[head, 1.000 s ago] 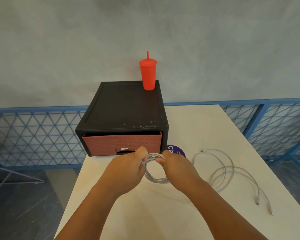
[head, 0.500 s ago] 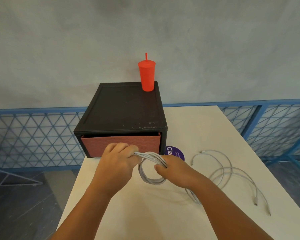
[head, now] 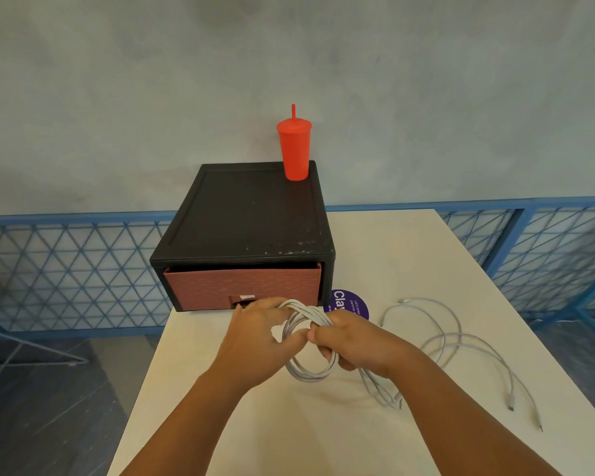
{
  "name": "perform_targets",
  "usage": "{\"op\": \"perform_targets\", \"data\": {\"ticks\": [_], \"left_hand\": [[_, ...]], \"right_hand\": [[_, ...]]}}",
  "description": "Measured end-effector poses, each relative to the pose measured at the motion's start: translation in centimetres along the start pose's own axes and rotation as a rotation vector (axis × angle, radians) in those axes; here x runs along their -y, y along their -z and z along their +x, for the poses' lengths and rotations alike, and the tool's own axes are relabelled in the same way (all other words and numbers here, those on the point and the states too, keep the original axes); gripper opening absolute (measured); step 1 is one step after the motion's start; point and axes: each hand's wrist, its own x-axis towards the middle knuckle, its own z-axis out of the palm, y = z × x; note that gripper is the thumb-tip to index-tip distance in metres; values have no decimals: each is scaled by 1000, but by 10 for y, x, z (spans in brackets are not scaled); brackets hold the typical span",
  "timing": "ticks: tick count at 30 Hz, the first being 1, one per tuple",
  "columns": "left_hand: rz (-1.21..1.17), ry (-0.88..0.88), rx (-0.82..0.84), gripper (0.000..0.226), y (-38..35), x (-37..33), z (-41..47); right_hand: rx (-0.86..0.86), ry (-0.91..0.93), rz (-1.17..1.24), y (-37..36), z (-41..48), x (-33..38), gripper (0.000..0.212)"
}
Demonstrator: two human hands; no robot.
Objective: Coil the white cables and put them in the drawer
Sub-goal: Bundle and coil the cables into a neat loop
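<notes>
Head view, single frame.

Both forearms reach in from the bottom edge and meet over the white table [head: 385, 255], just in front of the drawer unit.

Left hand [head: 260, 338]: fingers curled over the upper left of the coiled white cable [head: 306, 375], gripping the bundle where the strands cross. Back of the hand faces the camera.

Right hand [head: 358, 341]: fingers wrapped round the right side of the same coil, thumb pointing toward the left hand. The two hands are nearly touching.

The coil is a few turns, and its lower arc hangs free below the hands. Cannot tell whether it touches the tabletop. Loose strands trail from under the right hand onto the table, toward the person.

The second white cable [head: 455, 334] lies uncoiled in wide loops on the table to the right, clear of both hands. Two of its connector ends lie nearer the right table edge.

The drawer [head: 243, 285] has a reddish-brown textured front and sits in its black housing [head: 255, 214] at the back left of the table. A dark gap runs along its top edge. The handle notch is just behind the left hand's knuckles.

A red tumbler [head: 294, 149] with lid and straw stands upright on the back right corner of the housing.

A round purple sticker [head: 346, 304] lies on the table just right of the housing, partly hidden by the right hand.

Behind the table are a blue lattice railing [head: 66, 269] and a grey wall [head: 289, 46].
</notes>
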Motion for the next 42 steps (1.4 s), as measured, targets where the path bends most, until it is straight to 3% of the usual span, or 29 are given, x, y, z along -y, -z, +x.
{"op": "perform_targets", "data": {"ticks": [3, 8, 11, 14, 18, 21, 25, 31, 35, 39, 42], "left_hand": [[-278, 100, 63, 12, -8, -10, 0], [-698, 322, 57, 17, -15, -25, -1], [-860, 386, 52, 19, -10, -30, 1], [-1007, 432, 26, 16, -6, -34, 1], [-1021, 482, -28, 16, -7, -40, -1], [-925, 486, -82, 12, -10, -40, -2], [-997, 479, -83, 8, -10, -39, -1], [-1206, 526, 214, 26, 3, -34, -7], [-1316, 584, 282, 23, 4, -30, -6], [-1433, 556, 293, 27, 6, -31, -3], [-1391, 545, 247, 24, 7, -34, 1]], "right_hand": [[25, 51, 81, 5, -4, 0, 46], [-11, 105, 128, 8, -6, -3, 45], [-114, 155, 113, 5, -3, -3, 33], [-330, 270, -3, 1, 3, -7, 23], [-541, 413, -53, -8, 4, -15, 7], [-632, 433, -146, -13, 6, -17, 18], [-640, 430, -223, -10, 9, -17, 16], [-601, 469, -414, -2, 9, -15, 30], [-606, 495, -506, -2, 9, -12, 36], [-663, 436, -367, -10, 8, -16, 24], [-655, 359, -212, -16, 6, -16, 23]]}}
